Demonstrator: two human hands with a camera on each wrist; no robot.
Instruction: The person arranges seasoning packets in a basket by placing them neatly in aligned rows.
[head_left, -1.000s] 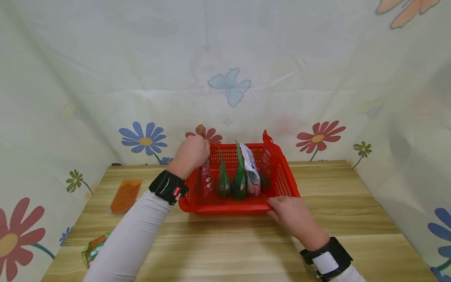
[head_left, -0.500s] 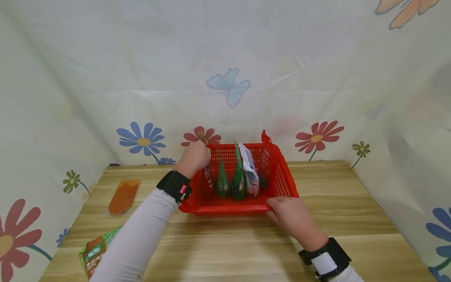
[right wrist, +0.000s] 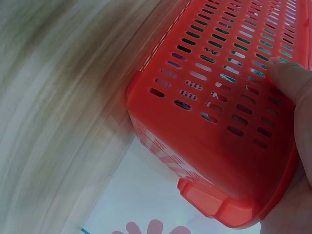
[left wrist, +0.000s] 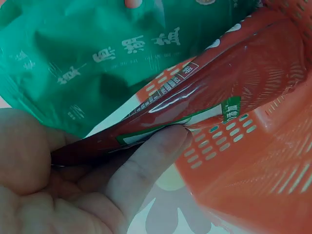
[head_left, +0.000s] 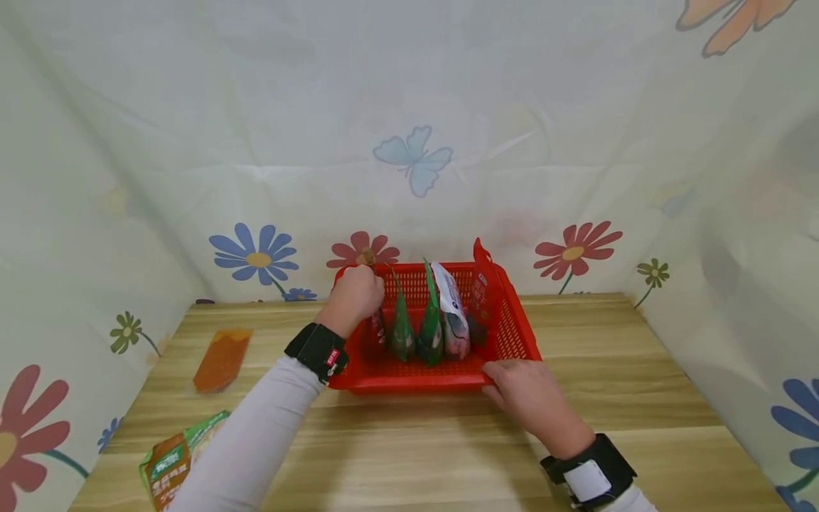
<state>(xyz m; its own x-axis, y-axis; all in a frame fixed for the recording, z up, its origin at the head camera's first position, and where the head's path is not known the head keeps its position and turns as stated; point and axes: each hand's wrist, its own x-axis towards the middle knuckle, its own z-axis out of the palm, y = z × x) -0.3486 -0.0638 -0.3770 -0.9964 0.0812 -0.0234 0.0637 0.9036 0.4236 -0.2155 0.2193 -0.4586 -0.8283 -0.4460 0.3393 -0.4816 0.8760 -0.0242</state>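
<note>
My left hand (head_left: 357,293) pinches a glossy dark red packet (left wrist: 180,102) between thumb and fingers, at the left end of a red plastic basket (head_left: 409,384). In the head view, this hand covers much of the packet, whose lower part shows inside the basket. To its right stand two green packets (head_left: 402,331), then a white packet (head_left: 454,320) and a bright red packet (head_left: 484,291), all upright. At the basket's near right corner my right hand (head_left: 534,398) grips the rim, its thumb (right wrist: 287,75) against the slotted outer wall.
On the wooden table (head_left: 640,398), left of the basket, lies a flat orange packet (head_left: 222,359). A green and brown packet (head_left: 175,459) lies nearer, partly behind my left sleeve. Flower-printed sheeting (head_left: 307,163) rises behind the table and along both sides.
The left hand has lowered the dark red packet deeper into the basket. The left forearm has shifted right, showing more of the green and brown packet. The right hand keeps its place on the rim.
</note>
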